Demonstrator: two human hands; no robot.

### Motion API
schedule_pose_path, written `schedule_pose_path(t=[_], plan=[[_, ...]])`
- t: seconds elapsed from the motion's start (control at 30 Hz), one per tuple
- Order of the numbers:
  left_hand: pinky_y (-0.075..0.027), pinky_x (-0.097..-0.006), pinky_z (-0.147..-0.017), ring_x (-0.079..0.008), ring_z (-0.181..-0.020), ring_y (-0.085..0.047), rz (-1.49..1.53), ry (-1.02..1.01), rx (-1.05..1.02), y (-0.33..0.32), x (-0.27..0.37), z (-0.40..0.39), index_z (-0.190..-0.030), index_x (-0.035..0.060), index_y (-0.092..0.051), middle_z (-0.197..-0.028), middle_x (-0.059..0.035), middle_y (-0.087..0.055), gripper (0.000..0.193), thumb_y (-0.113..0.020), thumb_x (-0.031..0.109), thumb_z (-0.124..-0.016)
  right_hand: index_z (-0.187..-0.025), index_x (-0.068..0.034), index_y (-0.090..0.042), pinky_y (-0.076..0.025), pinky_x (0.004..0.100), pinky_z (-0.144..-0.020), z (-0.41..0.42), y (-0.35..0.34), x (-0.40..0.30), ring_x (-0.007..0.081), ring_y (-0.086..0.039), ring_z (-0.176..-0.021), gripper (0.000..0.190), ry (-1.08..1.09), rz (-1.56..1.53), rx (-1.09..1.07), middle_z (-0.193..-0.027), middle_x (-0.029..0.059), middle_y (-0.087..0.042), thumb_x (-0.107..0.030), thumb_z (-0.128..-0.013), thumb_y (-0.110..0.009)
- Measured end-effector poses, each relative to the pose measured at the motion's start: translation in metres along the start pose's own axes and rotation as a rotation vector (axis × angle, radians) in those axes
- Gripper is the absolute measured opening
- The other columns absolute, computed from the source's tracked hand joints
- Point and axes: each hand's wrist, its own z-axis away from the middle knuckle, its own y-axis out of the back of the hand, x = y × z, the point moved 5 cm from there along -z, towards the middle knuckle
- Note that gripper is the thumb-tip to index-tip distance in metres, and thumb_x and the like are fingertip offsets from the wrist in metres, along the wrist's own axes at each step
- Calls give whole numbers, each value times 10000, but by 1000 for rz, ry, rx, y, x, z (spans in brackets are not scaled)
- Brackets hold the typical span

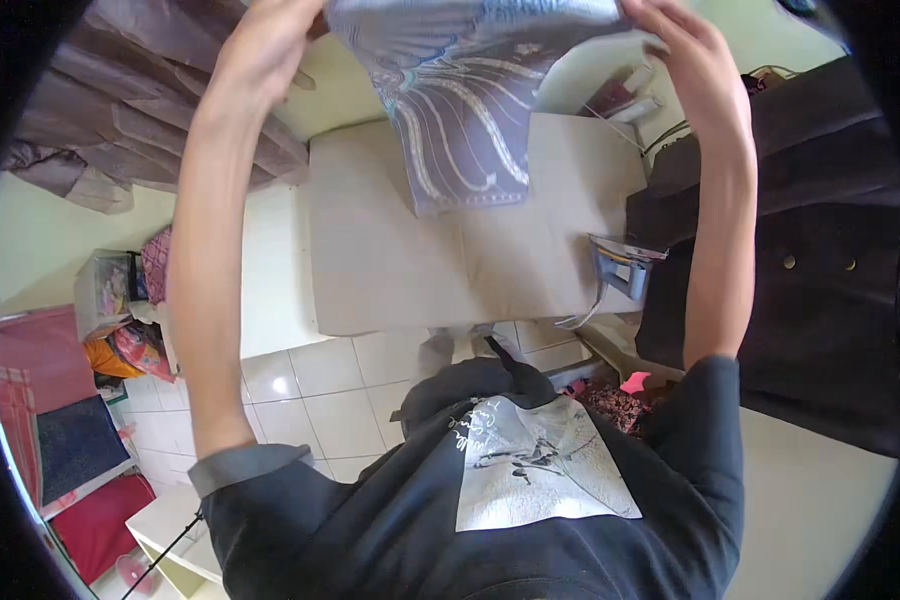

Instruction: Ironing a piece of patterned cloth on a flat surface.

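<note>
My left hand point(274, 45) and my right hand point(682, 45) are raised at the top of the view, wide apart. Between them hangs a blue and grey-violet patterned cloth point(457, 112), its upper corners gripped by the two hands. Its top edge and some fingertips lie beyond the picture's rim. The narrower lower part of the cloth hangs over the beige padded ironing surface point(390, 262). An iron point(622, 266) with a blue-grey handle rests at that surface's right edge, its pale cord hanging down over the front.
Dark garments with round buttons point(780, 300) hang on the right. A brown curtain point(120, 97) is at the upper left. Patterned clothes point(619, 401) lie in a container below the iron. On the left stand a clear plastic box point(109, 289) and a white shelf unit point(180, 532).
</note>
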Motion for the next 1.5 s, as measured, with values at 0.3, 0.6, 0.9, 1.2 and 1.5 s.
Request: schedule_pose_path(t=[0.3,0.6,0.9,1.2,1.5], plan=[[-478,-272,-840,-80,-930,-610,-40,462,308,-79,-246,257,-1046,13,-646,-957,-27,-700,216,-712,193,-946,-1024,-32,-742,-489,235,-759,260,-85,182,78,-624,-846,122,-495,-65,-149,-942,23,-721,-81,-917,-709],[-506,-306,-827,-161,-927,-670,-182,576,548,-124,-340,356,-1061,-44,-643,-971,-140,-732,274,-716,186,-931,-1173,-33,-604,-515,242,-708,353,-118,251,75,-612,-799,284,-703,-158,-15,-813,2,-644,-14,-907,-704],[-528,-366,-813,-247,-886,-706,-344,625,562,-132,-333,378,-1080,-13,-654,-953,-162,-728,276,-736,170,-891,-1152,-16,-572,-529,258,-691,375,-120,283,104,-649,-751,326,-841,-198,-116,-819,45,-683,-35,-878,-748],[-540,-300,-819,-167,-870,-676,-450,563,674,-80,-347,270,-1140,-39,-656,-959,-117,-722,378,-785,180,-860,-1079,-3,-639,-536,383,-692,247,-132,271,278,-687,-745,292,-456,350,-19,-825,142,-702,-164,-858,-740],[-512,-312,-679,-161,-713,-631,-474,521,466,-57,-380,213,-1084,13,-705,-850,-88,-698,315,-797,169,-826,-998,18,-676,-537,351,-707,205,-160,337,218,-695,-742,232,-542,318,-48,-837,139,-718,-110,-827,-767]])
